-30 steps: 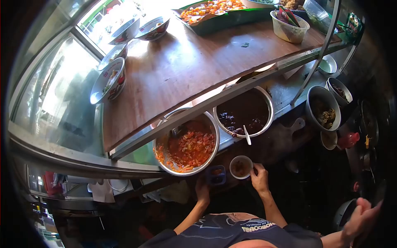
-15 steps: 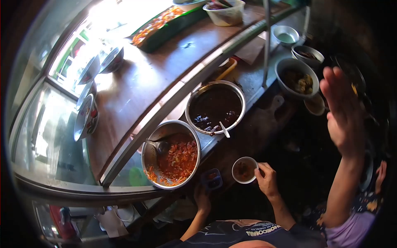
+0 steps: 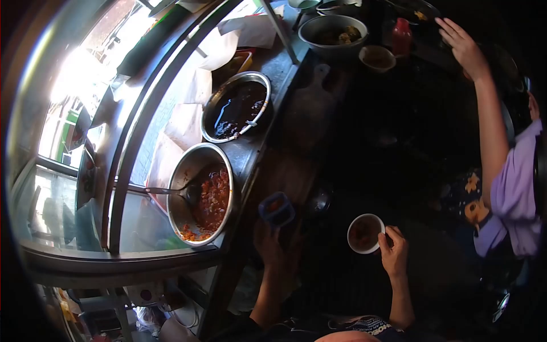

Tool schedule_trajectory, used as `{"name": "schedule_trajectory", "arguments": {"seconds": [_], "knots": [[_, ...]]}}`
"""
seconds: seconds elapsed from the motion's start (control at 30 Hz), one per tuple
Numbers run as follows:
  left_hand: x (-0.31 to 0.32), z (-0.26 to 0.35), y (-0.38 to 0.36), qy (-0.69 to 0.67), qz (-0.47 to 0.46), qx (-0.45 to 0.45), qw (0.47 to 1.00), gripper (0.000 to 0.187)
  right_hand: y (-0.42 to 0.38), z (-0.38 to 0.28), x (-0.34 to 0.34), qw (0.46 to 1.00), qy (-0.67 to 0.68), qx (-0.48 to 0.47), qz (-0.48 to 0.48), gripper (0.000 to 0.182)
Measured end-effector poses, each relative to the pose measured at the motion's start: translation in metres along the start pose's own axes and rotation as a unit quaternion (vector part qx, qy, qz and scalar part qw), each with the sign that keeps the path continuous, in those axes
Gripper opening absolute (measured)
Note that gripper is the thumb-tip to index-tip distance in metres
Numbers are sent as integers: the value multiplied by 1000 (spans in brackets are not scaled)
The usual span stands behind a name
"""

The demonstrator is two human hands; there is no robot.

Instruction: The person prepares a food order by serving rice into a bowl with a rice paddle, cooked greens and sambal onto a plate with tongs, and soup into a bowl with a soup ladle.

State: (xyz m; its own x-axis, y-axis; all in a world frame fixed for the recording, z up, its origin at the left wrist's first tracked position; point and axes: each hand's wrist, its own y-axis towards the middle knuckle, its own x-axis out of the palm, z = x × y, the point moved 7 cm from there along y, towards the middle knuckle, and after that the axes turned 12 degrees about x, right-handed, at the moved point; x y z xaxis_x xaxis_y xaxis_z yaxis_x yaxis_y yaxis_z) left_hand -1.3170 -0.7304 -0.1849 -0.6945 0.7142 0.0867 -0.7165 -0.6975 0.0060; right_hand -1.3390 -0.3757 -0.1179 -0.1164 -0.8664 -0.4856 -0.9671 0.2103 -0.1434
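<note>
My right hand (image 3: 394, 246) pinches the rim of a small white bowl (image 3: 355, 244) that has a brownish-red food in it. In dim light, my left hand (image 3: 268, 242) holds a small blue-rimmed plastic container (image 3: 277, 209) with something reddish inside; its fingers are partly lost in shadow. To the left of that container stands a steel pot (image 3: 230, 200) of red, chunky food, with a ladle (image 3: 165, 191) leaning in it. Behind this pot is a steel basin (image 3: 268, 94) of dark, glossy sauce with a light-coloured handle at its rim.
A glass display case (image 3: 114, 188) runs along the left. Farther back sit a large bowl of food (image 3: 313, 44), a smaller bowl (image 3: 377, 58) and a red bottle (image 3: 401, 37). A wooden board (image 3: 313, 97) lies beside the counter. At right, a person in a lilac sleeve (image 3: 513, 188) stretches out an arm.
The view has turned right, so the pots and case sit farther left. The other person's hand has moved away from me, toward the back. Both my hands keep their holds.
</note>
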Motion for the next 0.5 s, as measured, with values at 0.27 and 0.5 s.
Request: {"name": "schedule_trajectory", "arguments": {"seconds": [0.27, 0.5], "knots": [[-5, -1, 6, -87, 15, 31, 996, 33, -56, 91, -27, 998, 22, 32, 58, 22], [58, 30, -68, -99, -95, 99, 986, 31, -121, 161, -101, 989, 35, 95, 109, 21]]}}
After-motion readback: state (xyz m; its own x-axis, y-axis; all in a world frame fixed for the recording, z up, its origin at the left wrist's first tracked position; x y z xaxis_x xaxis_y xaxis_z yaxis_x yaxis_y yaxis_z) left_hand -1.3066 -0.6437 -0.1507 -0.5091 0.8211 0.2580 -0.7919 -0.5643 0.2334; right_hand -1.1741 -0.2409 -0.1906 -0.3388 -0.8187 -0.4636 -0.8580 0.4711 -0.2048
